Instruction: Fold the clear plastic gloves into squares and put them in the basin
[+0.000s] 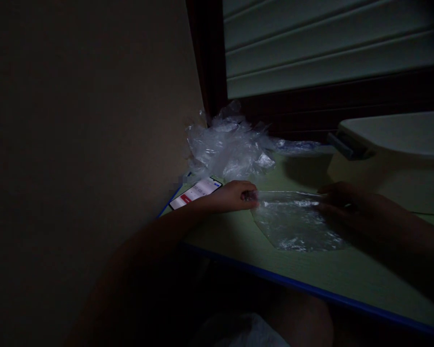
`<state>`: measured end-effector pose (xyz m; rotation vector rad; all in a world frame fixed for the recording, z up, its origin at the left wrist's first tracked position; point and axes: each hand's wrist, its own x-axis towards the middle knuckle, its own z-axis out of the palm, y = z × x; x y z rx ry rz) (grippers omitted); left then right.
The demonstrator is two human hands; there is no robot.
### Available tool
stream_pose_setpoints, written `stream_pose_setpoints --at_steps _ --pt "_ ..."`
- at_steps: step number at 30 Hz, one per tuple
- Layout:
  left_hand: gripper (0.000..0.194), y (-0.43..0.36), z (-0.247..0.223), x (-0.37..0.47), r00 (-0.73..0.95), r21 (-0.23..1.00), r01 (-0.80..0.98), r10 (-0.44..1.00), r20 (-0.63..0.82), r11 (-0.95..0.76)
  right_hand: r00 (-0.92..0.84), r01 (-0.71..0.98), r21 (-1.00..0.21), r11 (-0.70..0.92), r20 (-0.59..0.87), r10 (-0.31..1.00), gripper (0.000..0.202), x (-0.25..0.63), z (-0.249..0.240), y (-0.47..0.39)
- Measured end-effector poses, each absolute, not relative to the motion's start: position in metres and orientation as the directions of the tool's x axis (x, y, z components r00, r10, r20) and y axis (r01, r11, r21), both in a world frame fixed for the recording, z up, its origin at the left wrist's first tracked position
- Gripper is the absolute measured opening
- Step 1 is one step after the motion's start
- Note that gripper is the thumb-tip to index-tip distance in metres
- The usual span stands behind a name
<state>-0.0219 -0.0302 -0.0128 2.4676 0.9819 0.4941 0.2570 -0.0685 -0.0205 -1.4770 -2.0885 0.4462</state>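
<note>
A clear plastic bag (298,224) is stretched between my two hands, just over the green table (217,236). My left hand (240,195) is closed on the bag's upper left corner. At the upper right corner, my right hand (347,205) pinches the bag, its fingers dim in the shadow. Behind my hands lies a heap of crumpled clear plastic (231,147). A phone with a lit screen (195,193) rests on the table beside my left wrist, partly covered by my forearm.
A pale bin-like container (394,135) with a dark latch stands at the back right. The wall (94,120) rises at the left. A slatted shutter (311,43) is behind the table, whose blue edge (275,277) runs along the front.
</note>
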Motion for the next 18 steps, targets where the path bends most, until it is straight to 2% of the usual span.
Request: stream_pose_setpoints --at_steps 3,9,14,18 --pt "0.011 -0.0301 -0.0128 -0.0217 0.68 0.524 0.556 0.715 0.16 -0.646 -0.301 0.712 -0.623 0.324 0.146 0.942 0.033 0.259 -0.0213 -0.065" --pt "0.009 -0.0304 -0.013 -0.0203 0.68 0.55 0.542 0.716 0.158 -0.636 -0.3 0.776 -0.561 0.287 0.071 0.951 0.032 0.2653 -0.0246 -0.0598" --pt "0.001 -0.0307 -0.0126 -0.0199 0.683 0.572 0.529 0.714 0.153 -0.628 -0.282 0.781 -0.567 0.263 0.056 0.958 0.034 0.2667 -0.0271 -0.0586" --pt "0.003 -0.0316 -0.0107 -0.0196 0.664 0.582 0.539 0.732 0.152 -0.609 -0.276 0.776 -0.571 0.269 0.075 0.958 0.033 0.2648 -0.0253 -0.0585"
